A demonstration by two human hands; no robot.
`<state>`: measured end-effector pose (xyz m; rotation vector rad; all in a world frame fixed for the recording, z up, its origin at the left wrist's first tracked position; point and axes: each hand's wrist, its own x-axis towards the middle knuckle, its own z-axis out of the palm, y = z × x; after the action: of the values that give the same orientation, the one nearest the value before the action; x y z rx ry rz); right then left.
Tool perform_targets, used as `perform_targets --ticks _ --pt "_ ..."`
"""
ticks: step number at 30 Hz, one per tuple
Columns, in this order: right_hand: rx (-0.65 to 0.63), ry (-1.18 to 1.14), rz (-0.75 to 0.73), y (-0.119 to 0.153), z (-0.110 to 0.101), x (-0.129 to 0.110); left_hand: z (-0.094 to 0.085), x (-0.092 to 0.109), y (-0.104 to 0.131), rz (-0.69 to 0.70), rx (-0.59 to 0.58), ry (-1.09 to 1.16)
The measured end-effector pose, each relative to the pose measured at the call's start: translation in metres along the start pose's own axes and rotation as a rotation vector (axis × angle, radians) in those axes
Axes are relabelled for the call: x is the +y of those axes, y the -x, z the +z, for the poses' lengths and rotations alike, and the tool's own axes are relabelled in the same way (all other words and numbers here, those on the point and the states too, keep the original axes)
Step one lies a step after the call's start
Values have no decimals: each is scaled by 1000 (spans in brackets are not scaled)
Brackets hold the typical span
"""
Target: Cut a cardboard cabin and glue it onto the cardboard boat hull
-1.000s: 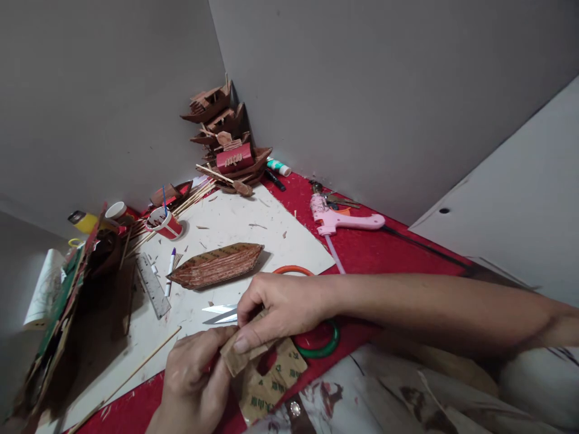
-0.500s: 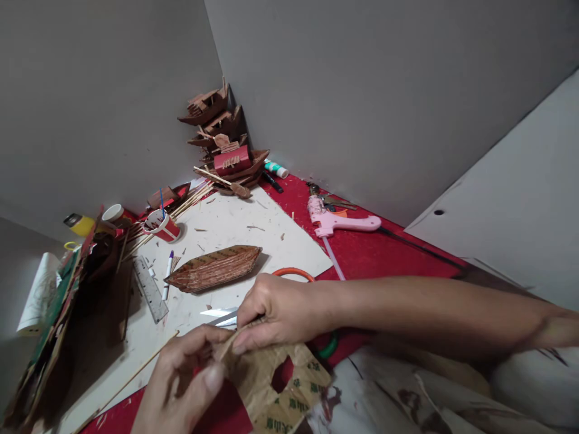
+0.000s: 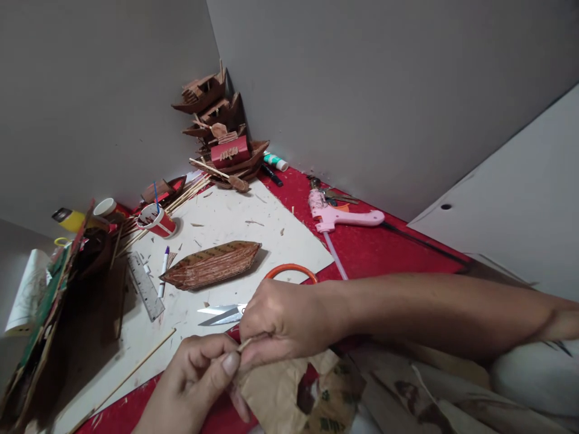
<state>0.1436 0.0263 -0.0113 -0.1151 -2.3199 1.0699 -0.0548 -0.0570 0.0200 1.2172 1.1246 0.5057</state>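
Observation:
A sheet of brown printed paper [image 3: 275, 392] with a hole cut in it hangs below my hands at the table's front edge. My right hand [image 3: 283, 319] is closed on the paper's upper edge, fingers curled under. Thumb and forefinger of my left hand [image 3: 199, 374] pinch the same edge, close beside the right fingertips. Just beyond lie open-bladed scissors [image 3: 224, 313] with an orange handle, partly hidden by my right hand. Farther off, a small brown boat hull [image 3: 212, 265] rests on the white board [image 3: 289, 232].
A pink glue gun [image 3: 346, 217] lies on the red tabletop [image 3: 398, 256]. Model boats [image 3: 230, 150] are stacked in the corner. Left are a ruler [image 3: 145, 286], a marker [image 3: 163, 271], a paper cup [image 3: 158, 221], thin sticks and standing cardboard [image 3: 49, 325]. A long stick [image 3: 131, 374] lies near my left hand.
The paper has shifted to the right and turned a little. My right hand has moved slightly right, uncovering more of the scissor blades; my left fingers have closed in beside it.

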Motion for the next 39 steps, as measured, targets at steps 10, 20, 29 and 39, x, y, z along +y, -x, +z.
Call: perform_targets --ticks 10,20,29,39 --pt "-81 -304 353 -6 -17 -17 11 -3 -1 41 95 23" --pt "-73 -100 367 -7 -20 -15 6 -3 -2 247 207 -350" --pt "29 -175 217 -2 -12 -13 7 -6 -4 466 396 -453" --pt "67 -319 396 -6 -28 -16 2 -5 -2 508 677 -338"
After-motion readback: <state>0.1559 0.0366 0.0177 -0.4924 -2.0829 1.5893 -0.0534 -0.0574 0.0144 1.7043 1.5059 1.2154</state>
